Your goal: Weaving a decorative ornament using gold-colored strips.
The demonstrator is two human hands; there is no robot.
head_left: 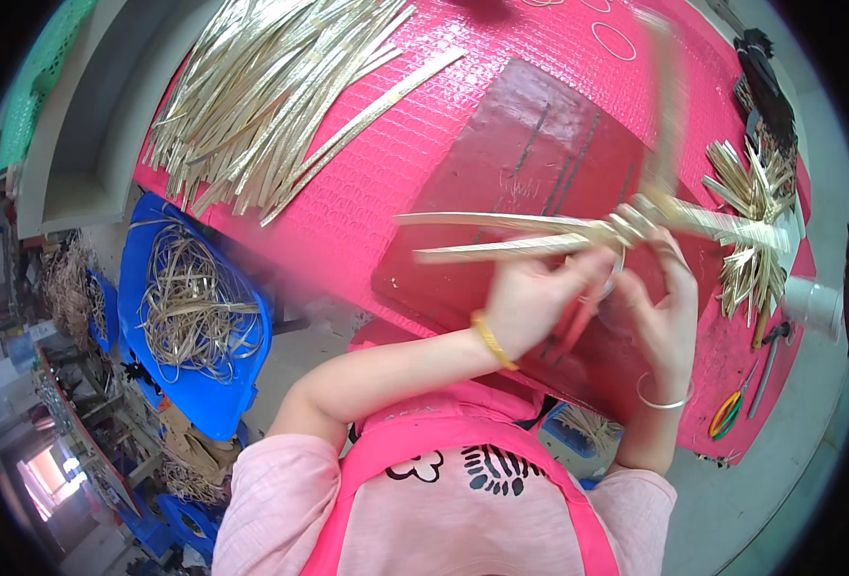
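Note:
Several flat gold strips (501, 252) are woven together at a small knot held over a dark red board. Loose ends reach out to the left, to the right and away from me, the far end smeared by motion. My left hand (535, 305), with a yellow bracelet at its wrist, pinches the strips just left of the knot. My right hand (664, 312), wearing a silver bangle, has its fingers closed round the knot's right side. Between the hands shows a red-handled tool (578, 324); which hand bears it I cannot tell.
Beneath lies the dark red board (463, 182) on a pink-covered table (376, 154). A big pile of gold strips (261, 96) lies far left. Blue bins (251, 331) with strip scraps stand lower left. At right are bundled gold pieces (755, 206), scissors (728, 415) and a white spool (814, 307).

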